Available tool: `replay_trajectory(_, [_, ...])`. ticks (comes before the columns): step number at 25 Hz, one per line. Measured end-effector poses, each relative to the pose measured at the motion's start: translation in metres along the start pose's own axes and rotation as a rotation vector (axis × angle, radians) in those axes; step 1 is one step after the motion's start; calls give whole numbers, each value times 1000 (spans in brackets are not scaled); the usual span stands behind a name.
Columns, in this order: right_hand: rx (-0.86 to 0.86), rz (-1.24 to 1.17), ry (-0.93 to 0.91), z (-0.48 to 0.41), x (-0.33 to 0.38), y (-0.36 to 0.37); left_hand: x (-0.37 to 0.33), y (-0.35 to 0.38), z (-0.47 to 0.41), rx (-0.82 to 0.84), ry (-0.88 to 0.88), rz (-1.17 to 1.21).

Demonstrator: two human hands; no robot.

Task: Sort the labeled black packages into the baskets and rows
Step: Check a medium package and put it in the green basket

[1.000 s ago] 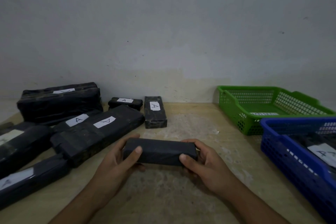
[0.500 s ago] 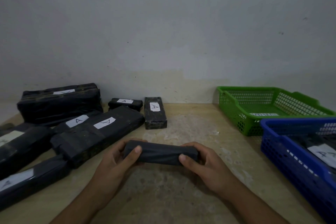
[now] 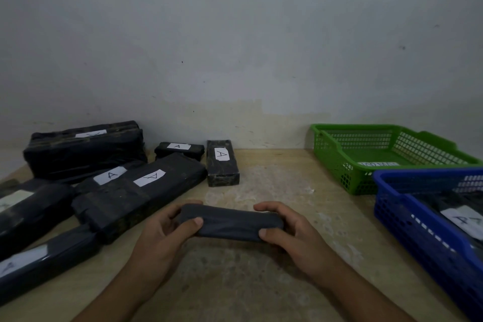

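Hands, left (image 3: 159, 238) and right (image 3: 295, 232), clasp one black package (image 3: 230, 222) by its ends; neighbouring packages (image 3: 125, 204) carry "A" labels (image 3: 221, 154).

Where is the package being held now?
Head view, low centre: the held package is gripped endwise by the left hand and right hand, just right of the long A-labeled package.

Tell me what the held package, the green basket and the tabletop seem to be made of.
Held package: looks like matte dark plastic film wrap; soft creases show, contents hidden. Green basket: likely moulded rigid plastic, slightly glossy, with a gridded mesh wall. Tabletop: possibly wood or laminate, pale tan, worn and blotchy.
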State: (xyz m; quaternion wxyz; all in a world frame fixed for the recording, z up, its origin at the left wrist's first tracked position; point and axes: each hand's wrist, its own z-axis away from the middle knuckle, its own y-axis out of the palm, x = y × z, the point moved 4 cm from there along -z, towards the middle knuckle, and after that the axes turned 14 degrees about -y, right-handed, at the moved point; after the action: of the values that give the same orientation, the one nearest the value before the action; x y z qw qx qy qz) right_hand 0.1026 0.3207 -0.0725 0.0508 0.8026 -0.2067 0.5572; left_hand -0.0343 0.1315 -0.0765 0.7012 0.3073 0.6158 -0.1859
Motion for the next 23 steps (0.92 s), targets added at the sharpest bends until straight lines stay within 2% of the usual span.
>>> replay_trajectory(5, [-24, -7, -31, -1, 1, -3, 5, 2, 3, 20, -4, -35])
replay_trajectory(9, [14, -27, 10, -1, -4, 1, 2, -1, 1, -40, 50, -65])
replay_trajectory(12, [-27, -121, 60, -2, -5, 4, 0, -6, -2, -72, 75, -35])
replay_trajectory(19, [-126, -57, 14, -2, -2, -3, 6, -1, -2, -16, 10, 22])
replay_trajectory(23, [-1, -46, -63, 4, 5, 7, 5, -8, -5, -103, -8, 73])
